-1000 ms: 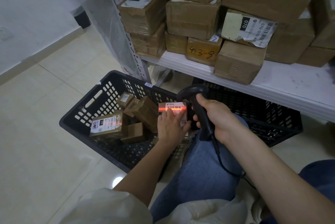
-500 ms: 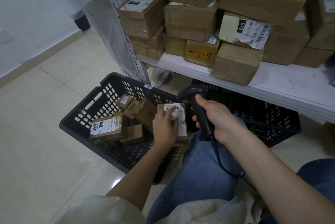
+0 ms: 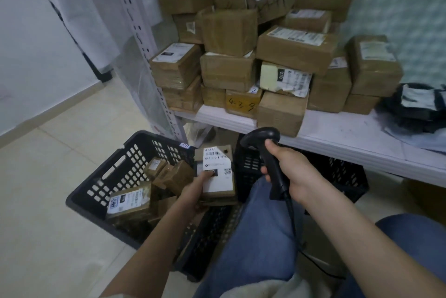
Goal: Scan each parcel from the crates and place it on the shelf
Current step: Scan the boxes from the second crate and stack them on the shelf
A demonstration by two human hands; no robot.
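The left hand [image 3: 196, 192] grips a labelled parcel [image 3: 217, 174] above the black crate [image 3: 115, 177], while beside it the right hand [image 3: 287, 169] holds the scanner [image 3: 268, 153] just below the shelf [image 3: 337, 138].

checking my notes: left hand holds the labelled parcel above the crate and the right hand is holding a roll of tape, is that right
Not quite. The right hand holds a black barcode scanner by its handle, not a roll of tape; the head view shows it. The rest stands: the left hand holds the labelled parcel above the crate.
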